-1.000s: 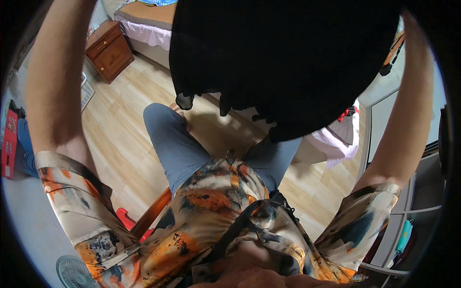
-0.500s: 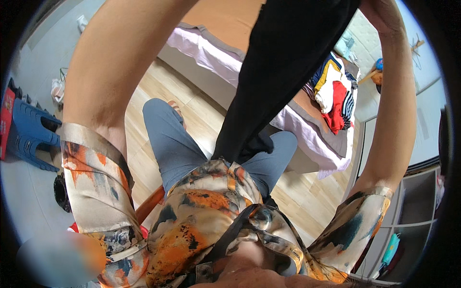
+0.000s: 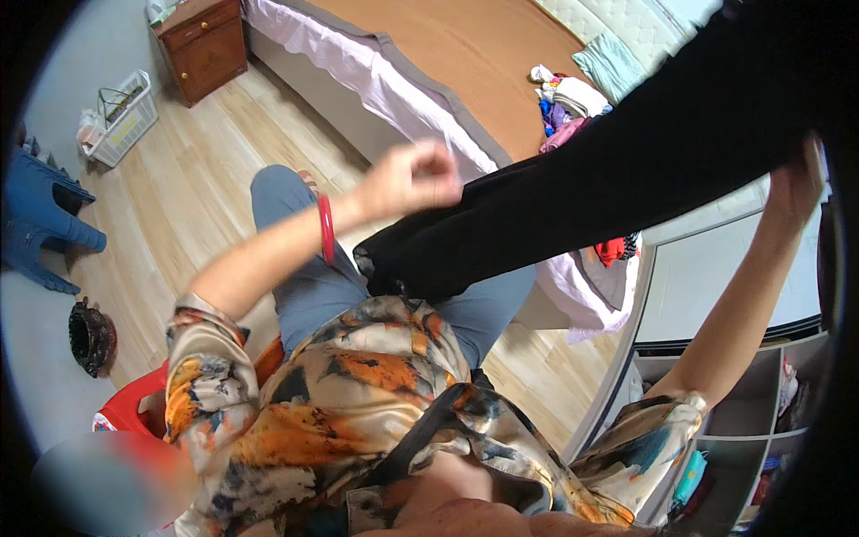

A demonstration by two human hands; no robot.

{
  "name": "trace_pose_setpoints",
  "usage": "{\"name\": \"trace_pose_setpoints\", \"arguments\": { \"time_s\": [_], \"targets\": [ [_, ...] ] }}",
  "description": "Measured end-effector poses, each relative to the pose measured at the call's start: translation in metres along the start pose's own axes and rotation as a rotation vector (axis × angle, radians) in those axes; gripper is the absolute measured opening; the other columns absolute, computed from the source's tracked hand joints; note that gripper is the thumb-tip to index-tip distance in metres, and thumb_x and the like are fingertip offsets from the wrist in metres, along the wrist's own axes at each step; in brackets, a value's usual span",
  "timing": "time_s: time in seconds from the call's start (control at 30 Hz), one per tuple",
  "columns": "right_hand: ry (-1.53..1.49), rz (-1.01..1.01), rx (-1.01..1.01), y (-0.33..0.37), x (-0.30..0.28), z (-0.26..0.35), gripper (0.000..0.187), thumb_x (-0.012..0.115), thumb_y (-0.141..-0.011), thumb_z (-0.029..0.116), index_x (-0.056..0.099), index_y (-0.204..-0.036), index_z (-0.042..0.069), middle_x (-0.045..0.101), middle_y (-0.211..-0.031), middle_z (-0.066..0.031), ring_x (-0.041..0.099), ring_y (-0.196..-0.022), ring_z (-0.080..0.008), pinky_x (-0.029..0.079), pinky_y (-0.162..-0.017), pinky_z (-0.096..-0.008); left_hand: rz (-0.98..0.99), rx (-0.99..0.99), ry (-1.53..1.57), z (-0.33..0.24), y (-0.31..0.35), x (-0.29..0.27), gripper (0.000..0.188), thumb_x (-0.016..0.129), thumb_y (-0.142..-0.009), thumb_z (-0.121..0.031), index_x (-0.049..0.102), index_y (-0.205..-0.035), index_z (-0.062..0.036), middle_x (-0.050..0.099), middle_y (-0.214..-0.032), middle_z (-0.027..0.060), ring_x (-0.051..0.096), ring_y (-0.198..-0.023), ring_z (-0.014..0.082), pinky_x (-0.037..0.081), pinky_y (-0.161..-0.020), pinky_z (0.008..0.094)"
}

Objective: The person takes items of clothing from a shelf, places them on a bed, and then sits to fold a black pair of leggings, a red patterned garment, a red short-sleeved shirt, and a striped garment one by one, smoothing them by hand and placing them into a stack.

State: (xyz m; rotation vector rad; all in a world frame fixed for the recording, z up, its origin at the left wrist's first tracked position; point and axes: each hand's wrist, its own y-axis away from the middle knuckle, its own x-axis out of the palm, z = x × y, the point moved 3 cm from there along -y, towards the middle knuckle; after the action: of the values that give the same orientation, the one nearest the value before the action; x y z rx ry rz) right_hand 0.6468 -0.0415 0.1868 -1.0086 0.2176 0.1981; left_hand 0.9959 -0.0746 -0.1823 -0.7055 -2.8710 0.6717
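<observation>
Lowered since the previous frame, the left hand (image 3: 419, 179) is now over the left thigh, and the black garment (image 3: 555, 210) has swung to slant farther toward the right. Its long axis runs between the hands' sides, from the lap, just below the left hand, up to the right hand (image 3: 795, 186). That hand holds the raised end, its fingertips partly lost against the dark cloth. The left hand, nearer the low end, is curled and blurred beside the upper edge; whether it grips cloth I cannot tell. Beyond both hands lies the bed (image 3: 465, 63), with a clothes pile (image 3: 573, 98) past the garment; a blue stool (image 3: 45, 210) stands well left of the left hand.
</observation>
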Motion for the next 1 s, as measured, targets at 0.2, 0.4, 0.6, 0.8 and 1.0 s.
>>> {"name": "trace_pose_setpoints", "arguments": {
  "time_s": [0.2,0.4,0.6,0.8,1.0],
  "targets": [
    [-0.109,-0.165,0.178,0.077,-0.073,0.018,0.025,0.054,-0.087,0.009,0.059,-0.109,0.0,0.061,-0.109,-0.0167,0.059,-0.104,-0.0276,0.045,-0.094,-0.0424,-0.072,-0.085,-0.271,0.073,0.075,0.073,0.015,0.069,-0.072,-0.012,0.058,-0.072,-0.0015,0.057,-0.071,0.0089,0.058,-0.07,0.0254,0.046,-0.063,0.0339],
    [-0.422,-0.321,0.368,0.19,-0.096,0.032,0.031,0.054,-0.086,0.017,0.057,-0.113,0.002,0.06,-0.113,-0.0154,0.057,-0.106,-0.0282,0.042,-0.096,-0.045,0.488,0.392,-0.268,0.051,0.093,0.115,0.006,0.063,-0.073,-0.008,0.059,-0.072,-0.0031,0.058,-0.091,0.0105,0.058,-0.085,0.0259,0.045,-0.078,0.0358],
    [-0.532,-0.431,0.431,0.26,-0.105,0.037,0.038,0.055,-0.086,0.024,0.055,-0.117,0.003,0.058,-0.117,-0.0141,0.056,-0.108,-0.0289,0.039,-0.097,-0.0476,0.907,-0.058,0.137,0.081,0.093,0.151,0.016,0.058,-0.084,-0.015,0.064,-0.084,-0.0002,0.057,-0.114,0.0168,0.059,-0.097,0.0268,0.047,-0.082,0.0342],
    [-0.525,-0.453,0.453,0.273,-0.13,0.052,0.039,0.052,-0.085,0.017,0.053,-0.12,0.001,0.052,-0.125,-0.0165,0.049,-0.117,-0.0313,0.03,-0.103,-0.0504,0.891,-0.535,0.155,0.103,0.09,0.176,0.028,0.046,-0.093,-0.019,0.059,-0.108,-0.0001,0.063,-0.1,0.0124,0.061,-0.084,0.0203,0.049,-0.073,0.033],
    [-0.568,-0.312,0.443,0.254,-0.099,0.052,0.039,0.051,-0.087,0.019,0.052,-0.121,0.001,0.052,-0.125,-0.0162,0.048,-0.117,-0.031,0.029,-0.104,-0.0493,0.965,-0.541,-0.106,0.097,0.086,0.199,0.027,0.051,-0.091,-0.021,0.063,-0.095,0.0018,0.065,-0.082,0.0129,0.06,-0.062,0.0193,0.048,-0.061,0.034]
  ]
}}
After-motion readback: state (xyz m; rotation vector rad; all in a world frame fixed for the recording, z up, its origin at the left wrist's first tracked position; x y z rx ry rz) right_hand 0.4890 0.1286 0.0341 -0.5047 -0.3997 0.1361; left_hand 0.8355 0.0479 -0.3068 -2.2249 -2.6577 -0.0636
